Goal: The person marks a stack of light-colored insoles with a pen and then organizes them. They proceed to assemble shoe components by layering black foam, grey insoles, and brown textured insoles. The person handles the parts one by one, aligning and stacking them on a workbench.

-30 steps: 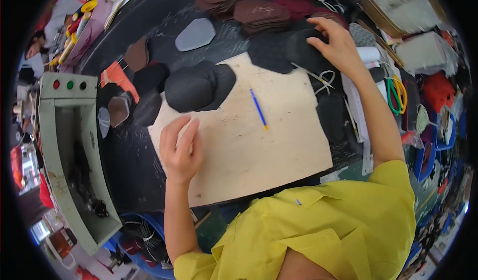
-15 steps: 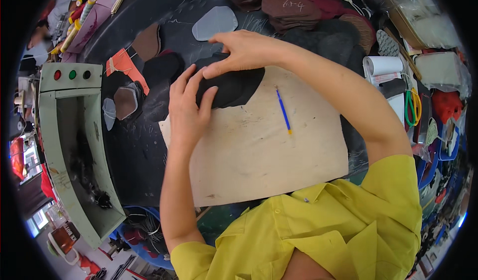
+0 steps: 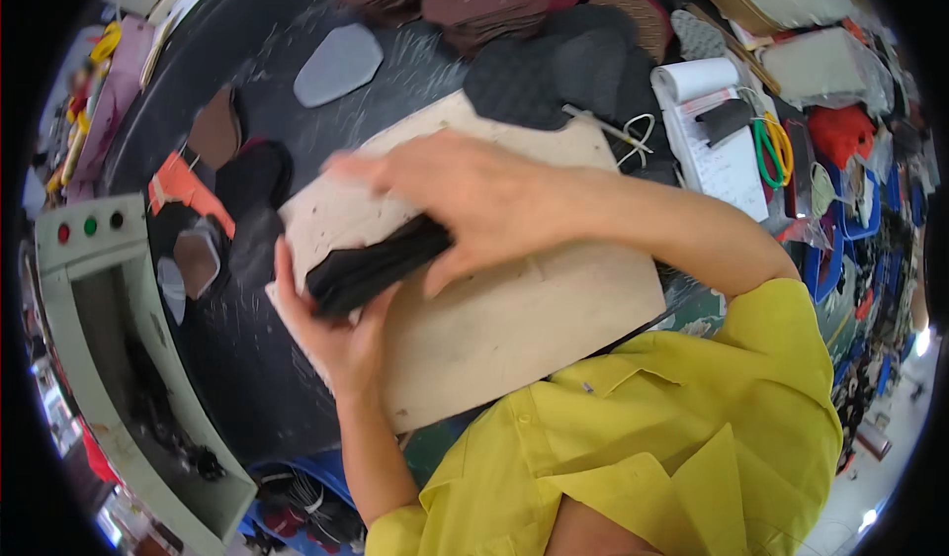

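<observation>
A stack of thin black cut pieces (image 3: 371, 264) is tilted up on edge above the pale board (image 3: 534, 329). My left hand (image 3: 341, 343) is closed round the stack's left end, fingers on the far side and thumb on the near side. The stack's right end meets the palm of my right hand (image 3: 484, 195). That hand's fingers stretch out to the left above the board, apart from the stack and smeared by motion. Its thumb points down and left, past the stack's end.
Brown stacks (image 3: 484, 7) and black textured pieces (image 3: 519, 82) lie at the back. A grey piece (image 3: 339, 65) rests on the black tabletop. At left stands a grey-green box (image 3: 59, 289) with buttons; at right, a notepad (image 3: 717, 151) and coloured loops (image 3: 776, 156).
The stack has moved nearer and been turned up on edge. My left hand has shifted its hold to the near side. The blue pen no longer shows. The whole view has turned slightly.
</observation>
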